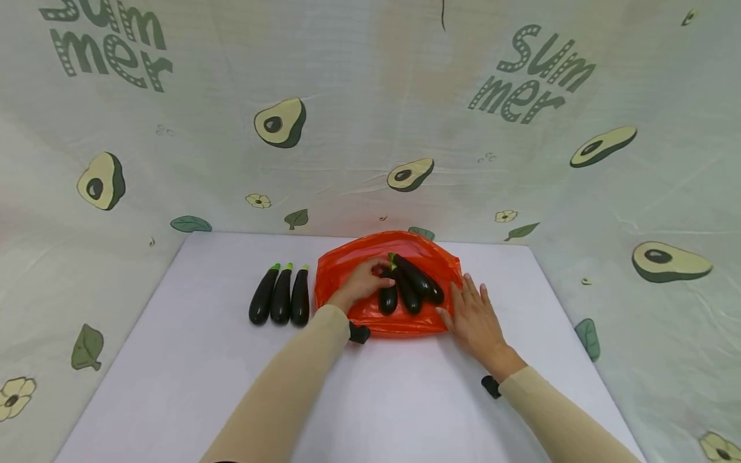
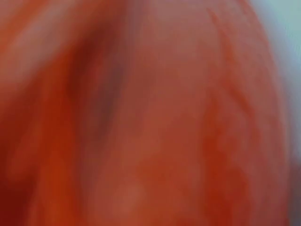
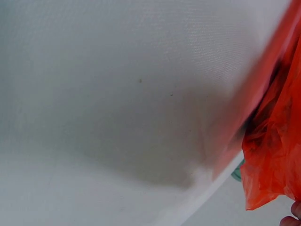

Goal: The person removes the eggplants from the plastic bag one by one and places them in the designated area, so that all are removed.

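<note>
White tabletop; pale backdrop behind; printed avocados, leaves, flowers, "summer" lettering.

At centre frame, an open red bag is touched along its right edge by the right hand; inside, beside other eggplants, a dark eggplant is held by the left hand. Three green-stemmed eggplants are lined up left of centre.

Looks like a staged tabletop recording corner; type of building can't be told. Smooth, white, straight-edged table stands against a pale grey-green, wrinkled sheet backdrop covering back and both sides. Sheet carries printed halved green avocados, dark green leaves, cream flowers and grey-green "Summer" lettering. Small black wrist-worn device also fits recording.
</note>
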Motion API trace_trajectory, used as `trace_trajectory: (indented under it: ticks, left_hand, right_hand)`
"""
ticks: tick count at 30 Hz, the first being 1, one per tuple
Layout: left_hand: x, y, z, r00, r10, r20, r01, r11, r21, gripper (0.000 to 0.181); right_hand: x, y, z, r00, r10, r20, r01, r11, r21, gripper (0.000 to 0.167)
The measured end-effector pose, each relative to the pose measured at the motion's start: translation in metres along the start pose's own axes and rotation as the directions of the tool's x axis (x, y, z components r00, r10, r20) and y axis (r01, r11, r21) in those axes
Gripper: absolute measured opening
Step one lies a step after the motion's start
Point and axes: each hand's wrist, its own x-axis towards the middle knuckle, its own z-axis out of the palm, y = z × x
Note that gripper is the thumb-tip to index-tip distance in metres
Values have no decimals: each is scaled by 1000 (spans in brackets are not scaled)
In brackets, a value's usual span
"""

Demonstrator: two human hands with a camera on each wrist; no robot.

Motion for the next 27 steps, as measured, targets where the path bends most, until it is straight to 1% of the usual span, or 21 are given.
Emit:
trace_trajectory:
  ticks: [6, 11, 15, 17, 19, 22, 26, 27]
  left_hand:
    - [5, -3, 9, 1000, 0, -23, 1, 999, 48, 63]
    - [7, -4, 13, 999, -8, -47, 11, 998, 60, 72]
    - [7, -2, 15, 998, -14, -57, 20, 995, 97, 73]
    - [8, -2, 15, 998, -14, -57, 20, 995, 99, 73]
    - [8, -3, 14, 998, -22, -51, 26, 997, 79, 72]
    - [9, -3, 13, 999, -37, -25, 37, 999, -5, 72]
    - [7, 0, 8, 999, -51, 19, 52, 992, -112, 75]
    - [6, 0, 7, 998, -52, 27, 55, 991, -125, 76]
  right_hand:
    - [0, -1, 1, 1000, -1, 3, 1, 1000, -14, 77]
    - [0, -3, 2, 1000, -1, 0, 1, 1000, -24, 78]
    - [-1, -3, 3, 1000, -5, -2, 5, 1000, -26, 78]
    - [-1, -3, 4, 1000, -9, -6, 9, 1000, -25, 78]
    - [-1, -3, 4, 1000, -11, -9, 11, 1000, -23, 78]
    - [-2, -3, 4, 1000, -9, -8, 9, 1000, -17, 78]
    - [-2, -3, 5, 1000, -5, -3, 5, 1000, -14, 78]
    - [-2, -3, 5, 1000, -5, -2, 4, 1000, -14, 78]
